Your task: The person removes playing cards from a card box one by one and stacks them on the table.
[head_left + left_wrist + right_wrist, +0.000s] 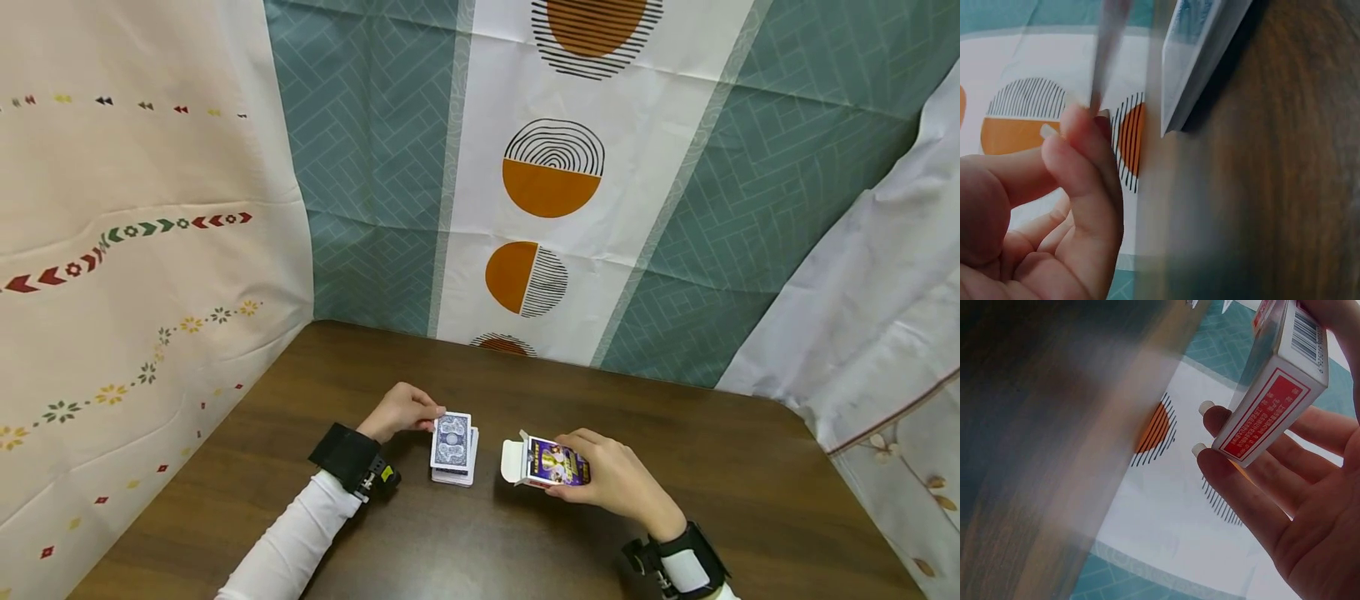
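Observation:
On the tabletop lies a white-edged stack of playing cards (pixel 463 479), also in the left wrist view as a thick deck (pixel 1194 81). My left hand (pixel 400 413) pinches a blue-backed playing card (pixel 452 439) by its corner, above the stack. In the left wrist view the held card (pixel 1107 50) is thin and blurred; whether it is one or more cannot be told. My right hand (pixel 615 475) grips a purple-fronted card box (pixel 555 463) by its sides, its white flap (pixel 513 461) standing open toward the stack. The box's red-and-white end (pixel 1264 415) shows in the right wrist view.
A dark brown wooden table (pixel 450 550) carries everything. Behind it hangs a teal and white curtain (pixel 375 167) with orange circles. Cream patterned cloth (pixel 150 333) borders the left side, and white cloth (pixel 885 333) the right.

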Action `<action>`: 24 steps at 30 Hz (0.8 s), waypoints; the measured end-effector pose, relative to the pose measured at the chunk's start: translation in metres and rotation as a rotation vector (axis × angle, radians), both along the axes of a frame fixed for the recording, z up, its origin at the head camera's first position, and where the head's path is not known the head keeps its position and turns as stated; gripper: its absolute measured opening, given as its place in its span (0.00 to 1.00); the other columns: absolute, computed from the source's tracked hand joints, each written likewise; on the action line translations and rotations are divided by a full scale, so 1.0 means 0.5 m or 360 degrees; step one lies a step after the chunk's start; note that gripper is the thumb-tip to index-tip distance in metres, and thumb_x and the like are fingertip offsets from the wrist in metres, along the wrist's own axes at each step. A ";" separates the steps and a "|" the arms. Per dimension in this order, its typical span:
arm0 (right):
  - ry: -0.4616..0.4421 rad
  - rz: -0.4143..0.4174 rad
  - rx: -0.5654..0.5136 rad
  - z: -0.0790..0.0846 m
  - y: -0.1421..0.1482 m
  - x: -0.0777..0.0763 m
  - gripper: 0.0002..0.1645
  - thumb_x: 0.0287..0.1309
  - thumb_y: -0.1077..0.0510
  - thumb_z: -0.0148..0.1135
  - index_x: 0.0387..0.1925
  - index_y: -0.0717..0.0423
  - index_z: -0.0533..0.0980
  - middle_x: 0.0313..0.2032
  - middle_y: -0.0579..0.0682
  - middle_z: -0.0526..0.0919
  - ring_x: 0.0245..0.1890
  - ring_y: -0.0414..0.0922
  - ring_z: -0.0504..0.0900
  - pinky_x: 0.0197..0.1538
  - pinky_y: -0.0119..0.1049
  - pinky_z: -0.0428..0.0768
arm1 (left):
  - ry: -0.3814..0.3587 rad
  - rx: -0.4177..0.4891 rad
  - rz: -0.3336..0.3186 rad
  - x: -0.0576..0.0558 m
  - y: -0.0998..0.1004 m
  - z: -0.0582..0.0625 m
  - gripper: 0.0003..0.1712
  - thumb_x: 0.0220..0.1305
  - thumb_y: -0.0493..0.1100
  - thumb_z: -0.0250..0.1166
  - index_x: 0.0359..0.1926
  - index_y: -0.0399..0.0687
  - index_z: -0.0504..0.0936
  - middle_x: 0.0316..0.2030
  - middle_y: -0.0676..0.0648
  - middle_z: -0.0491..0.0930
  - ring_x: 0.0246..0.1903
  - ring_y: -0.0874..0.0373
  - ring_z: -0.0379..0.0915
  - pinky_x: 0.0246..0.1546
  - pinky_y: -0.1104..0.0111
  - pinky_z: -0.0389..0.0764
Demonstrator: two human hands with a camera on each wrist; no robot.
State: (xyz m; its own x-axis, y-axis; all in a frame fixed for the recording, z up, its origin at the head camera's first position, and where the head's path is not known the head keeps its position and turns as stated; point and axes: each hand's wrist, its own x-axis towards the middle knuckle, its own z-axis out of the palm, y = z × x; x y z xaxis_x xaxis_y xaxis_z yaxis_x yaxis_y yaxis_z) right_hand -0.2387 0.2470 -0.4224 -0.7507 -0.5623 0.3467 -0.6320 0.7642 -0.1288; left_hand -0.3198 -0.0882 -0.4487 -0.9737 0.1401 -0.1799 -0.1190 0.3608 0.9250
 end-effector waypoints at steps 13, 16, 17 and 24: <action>-0.0072 0.0024 -0.0013 -0.004 0.001 -0.003 0.37 0.44 0.31 0.70 0.47 0.53 0.80 0.41 0.44 0.82 0.31 0.33 0.74 0.30 0.26 0.73 | 0.0076 -0.0097 0.0066 -0.002 0.015 -0.019 0.07 0.58 0.35 0.68 0.33 0.32 0.86 0.21 0.49 0.81 0.16 0.65 0.74 0.21 0.76 0.74; -0.0089 0.0002 -0.0008 -0.003 0.001 -0.004 0.37 0.43 0.31 0.71 0.47 0.52 0.80 0.42 0.43 0.82 0.31 0.32 0.74 0.30 0.25 0.73 | 0.0158 -0.0174 0.0088 -0.001 0.018 -0.020 0.06 0.56 0.37 0.70 0.31 0.35 0.87 0.20 0.49 0.81 0.17 0.64 0.74 0.21 0.75 0.71; -0.0097 -0.0003 -0.0007 -0.003 0.001 -0.003 0.37 0.43 0.31 0.71 0.47 0.51 0.80 0.42 0.43 0.82 0.31 0.32 0.73 0.30 0.25 0.73 | 0.0188 -0.0207 0.0094 0.000 0.019 -0.020 0.06 0.56 0.37 0.71 0.30 0.36 0.87 0.21 0.49 0.81 0.17 0.63 0.74 0.21 0.75 0.70; -0.0131 -0.0010 -0.0010 -0.005 0.000 -0.002 0.37 0.43 0.31 0.71 0.48 0.52 0.79 0.42 0.43 0.82 0.30 0.32 0.73 0.30 0.24 0.72 | 0.0284 -0.0355 0.0111 0.001 0.024 -0.023 0.03 0.53 0.38 0.72 0.27 0.42 0.88 0.27 0.48 0.84 0.18 0.61 0.76 0.22 0.73 0.70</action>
